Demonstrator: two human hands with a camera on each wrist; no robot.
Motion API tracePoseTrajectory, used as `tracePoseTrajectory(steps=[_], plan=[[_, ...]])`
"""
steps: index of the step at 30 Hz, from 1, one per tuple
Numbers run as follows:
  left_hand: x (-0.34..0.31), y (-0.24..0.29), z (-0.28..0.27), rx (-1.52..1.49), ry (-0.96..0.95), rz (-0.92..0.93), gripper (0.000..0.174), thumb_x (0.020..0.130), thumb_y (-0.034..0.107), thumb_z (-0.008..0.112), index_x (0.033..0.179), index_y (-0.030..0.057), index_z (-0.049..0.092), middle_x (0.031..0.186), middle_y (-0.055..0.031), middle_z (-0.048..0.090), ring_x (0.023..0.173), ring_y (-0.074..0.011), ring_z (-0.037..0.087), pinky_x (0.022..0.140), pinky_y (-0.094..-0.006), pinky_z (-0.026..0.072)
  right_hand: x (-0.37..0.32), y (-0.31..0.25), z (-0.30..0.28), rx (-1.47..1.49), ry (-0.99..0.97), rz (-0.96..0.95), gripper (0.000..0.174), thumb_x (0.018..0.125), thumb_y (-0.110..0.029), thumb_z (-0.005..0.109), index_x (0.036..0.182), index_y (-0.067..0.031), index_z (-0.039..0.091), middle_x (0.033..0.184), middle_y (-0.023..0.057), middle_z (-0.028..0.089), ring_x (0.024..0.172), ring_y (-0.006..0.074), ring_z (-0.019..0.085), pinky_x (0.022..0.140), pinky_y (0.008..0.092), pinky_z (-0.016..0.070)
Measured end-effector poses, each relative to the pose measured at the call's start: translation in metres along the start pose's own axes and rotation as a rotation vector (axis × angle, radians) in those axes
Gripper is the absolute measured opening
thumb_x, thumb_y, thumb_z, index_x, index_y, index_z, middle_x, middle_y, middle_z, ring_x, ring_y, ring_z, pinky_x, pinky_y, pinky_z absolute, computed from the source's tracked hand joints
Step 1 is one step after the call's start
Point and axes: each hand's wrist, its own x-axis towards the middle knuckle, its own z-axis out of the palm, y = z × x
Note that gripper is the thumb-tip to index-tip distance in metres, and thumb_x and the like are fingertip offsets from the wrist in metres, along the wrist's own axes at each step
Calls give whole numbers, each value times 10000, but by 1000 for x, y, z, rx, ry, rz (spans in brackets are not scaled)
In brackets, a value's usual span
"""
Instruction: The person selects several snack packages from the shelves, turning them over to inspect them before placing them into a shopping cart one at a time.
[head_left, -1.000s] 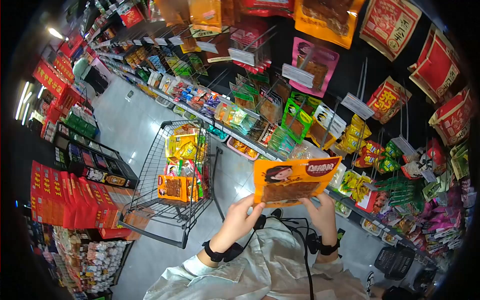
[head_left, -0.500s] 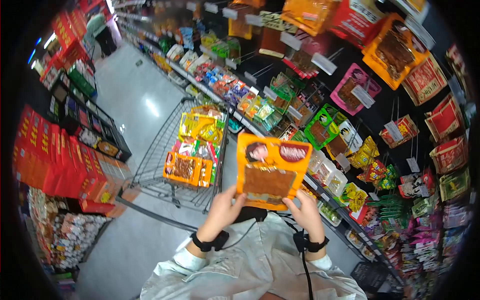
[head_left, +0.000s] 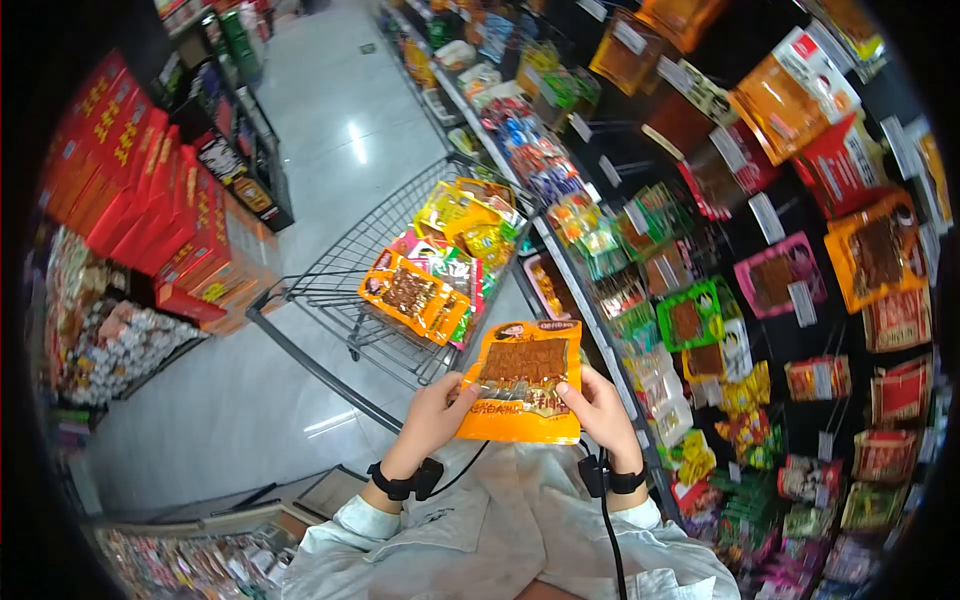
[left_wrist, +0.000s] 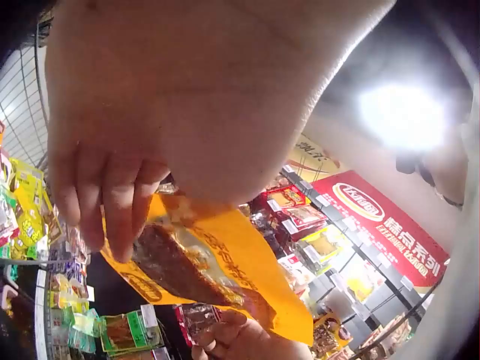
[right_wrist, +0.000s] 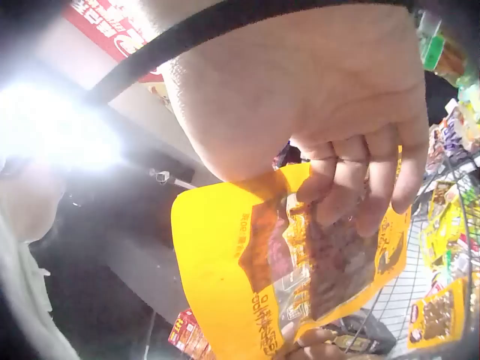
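Observation:
An orange snack pouch (head_left: pixel 520 362) with a clear window onto brown contents is held in front of the body by both hands. My left hand (head_left: pixel 432 415) grips its left edge, thumb on the front and fingers behind. On the opposite edge my right hand (head_left: pixel 603 408) pinches it the same way. The left wrist view shows curled fingers (left_wrist: pixel 120 191) against the back of the pouch (left_wrist: pixel 202 255). In the right wrist view the fingers (right_wrist: pixel 360 176) lie across the pouch (right_wrist: pixel 300 247). Just beyond the hands, a shopping cart (head_left: pixel 330 270) holds several packets, among them a similar orange pouch (head_left: pixel 408 292).
A shelf rack with hanging snack bags (head_left: pixel 690 315) runs along the right side. Stacked red boxes (head_left: pixel 130 190) stand on the left, beside a bin of small wrapped goods (head_left: pixel 120 335). The tiled aisle floor (head_left: pixel 330 110) stretches ahead. The cart's handle (head_left: pixel 320 365) passes close to my left hand.
The pouch has come down closer to the body and tilted flatter, both hands still holding it. The view has turned, so the cart and left-hand boxes appear shifted to the right.

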Motion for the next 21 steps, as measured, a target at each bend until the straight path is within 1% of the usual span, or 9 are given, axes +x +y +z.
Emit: tracePoseTrajectory(steps=[2, 5, 6, 8, 9, 11, 12, 15, 21], plan=[[2, 4, 0, -39, 119, -3, 232, 975, 241, 653, 1037, 18, 670, 741, -104, 683, 667, -221, 668, 635, -350, 505, 25, 8, -5, 44, -79, -31, 248, 993, -191, 659, 1132, 13, 632, 994, 28, 686, 894, 90, 623, 813, 276, 510], [1, 21, -1, -308, 252, 22, 290, 1020, 236, 594, 1193, 11, 653, 913, -70, 724, 852, -157, 679, 785, -303, 519, 53, -16, -6, 136, -176, -64, 274, 988, -203, 671, 1151, 12, 625, 995, 10, 681, 888, 85, 621, 814, 274, 513], [2, 24, 0, -358, 314, 55, 332, 1038, 246, 560, 1258, 3, 614, 976, -71, 717, 912, -150, 666, 831, -295, 506, 61, -23, -9, 191, -265, -62, 377, 1003, -209, 648, 1299, 9, 566, 1089, 18, 659, 949, 82, 609, 861, 278, 500], [6, 31, 5, -465, 430, 123, 421, 1074, 265, 493, 1387, -14, 536, 1101, -73, 703, 1032, -134, 639, 925, -279, 480, 72, -43, -9, 265, -302, -257, 471, 1023, -279, 605, 1386, 5, 506, 1225, 57, 611, 1055, 115, 602, 940, 310, 487], [9, 34, 7, -448, 462, 170, 453, 1084, 281, 462, 1424, -16, 494, 1116, -82, 695, 1040, -139, 634, 931, -281, 475, 74, -51, -10, 301, -318, -352, 517, 1034, -314, 583, 1429, 3, 476, 1293, 77, 587, 1108, 131, 599, 979, 325, 481], [11, 37, 9, -411, 518, 259, 517, 1102, 312, 402, 1499, -20, 409, 1147, -98, 679, 1056, -148, 624, 942, -286, 467, 84, -47, -18, 408, -436, -296, 627, 1027, -358, 576, 1510, -10, 377, 1306, 102, 568, 1091, 148, 594, 989, 332, 459], [6, 35, 6, -511, 384, 169, 556, 1108, 347, 367, 1536, -7, 362, 1103, -112, 685, 999, -158, 637, 930, -305, 478, 86, -53, -19, 424, -453, -302, 630, 1025, -343, 585, 1517, -18, 365, 1295, 97, 573, 1074, 142, 593, 967, 319, 463], [8, 42, 8, -486, 358, 160, 551, 1107, 351, 370, 1530, -1, 385, 1066, -119, 690, 955, -165, 643, 915, -314, 486, 91, -50, -24, 404, -467, -306, 515, 1016, -251, 608, 1448, -24, 446, 1229, 86, 609, 1084, 127, 593, 961, 292, 465], [14, 46, 17, -412, 231, 102, 405, 1102, 280, 406, 1300, -18, 596, 984, -106, 702, 907, -151, 647, 870, -299, 507, 68, -33, -30, 327, -376, -218, 343, 997, -130, 629, 1319, -31, 566, 1173, 45, 642, 1089, 96, 594, 964, 262, 471]])
